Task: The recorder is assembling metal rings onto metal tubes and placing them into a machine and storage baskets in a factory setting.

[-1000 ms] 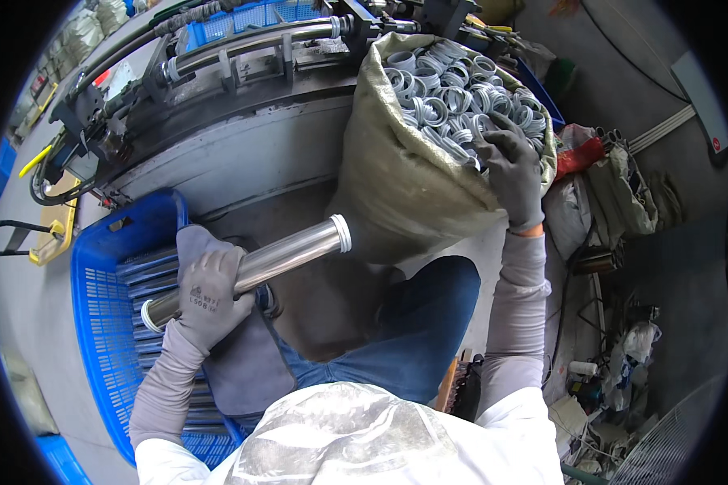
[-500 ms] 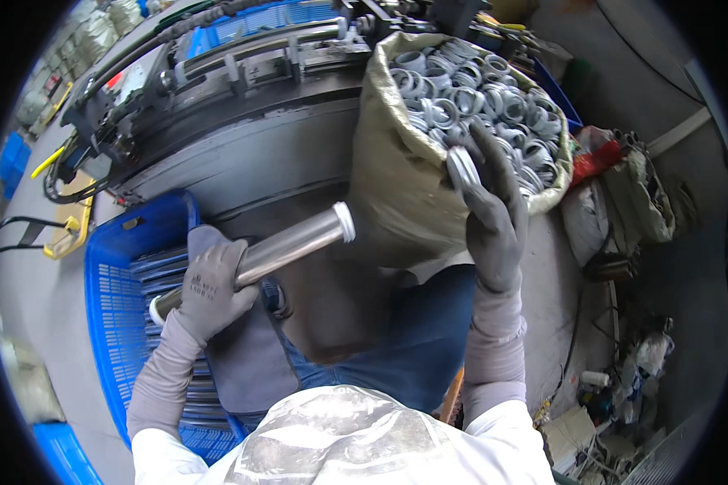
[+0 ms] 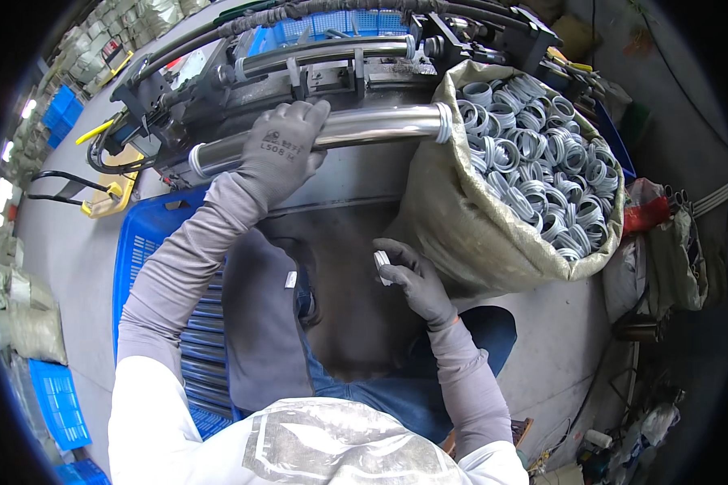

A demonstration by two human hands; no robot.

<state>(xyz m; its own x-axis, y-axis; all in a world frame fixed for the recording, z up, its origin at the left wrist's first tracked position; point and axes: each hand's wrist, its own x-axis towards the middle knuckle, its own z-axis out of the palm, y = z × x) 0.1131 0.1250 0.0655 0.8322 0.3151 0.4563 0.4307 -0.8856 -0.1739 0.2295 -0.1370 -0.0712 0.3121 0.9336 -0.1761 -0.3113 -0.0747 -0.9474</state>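
My left hand (image 3: 281, 152), in a grey glove, grips a shiny metal tube (image 3: 356, 129) near its left end and holds it level in front of the machine (image 3: 315, 61). The tube's right end carries a ring and reaches the rim of the sack. My right hand (image 3: 411, 276), also gloved, sits low above my lap and pinches a small white metal ring (image 3: 382, 264). A large tan sack (image 3: 461, 226) to the right is filled with several metal rings (image 3: 534, 153).
A blue plastic crate (image 3: 150, 250) with several dark tubes stands at my left. A yellow pallet-jack handle (image 3: 105, 194) lies further left. Bags and clutter crowd the floor at the right. More blue crates sit at the lower left.
My left hand has lifted the tube from over the crate up to the machine, now level. My right hand left the sack and came down to my lap with a ring.
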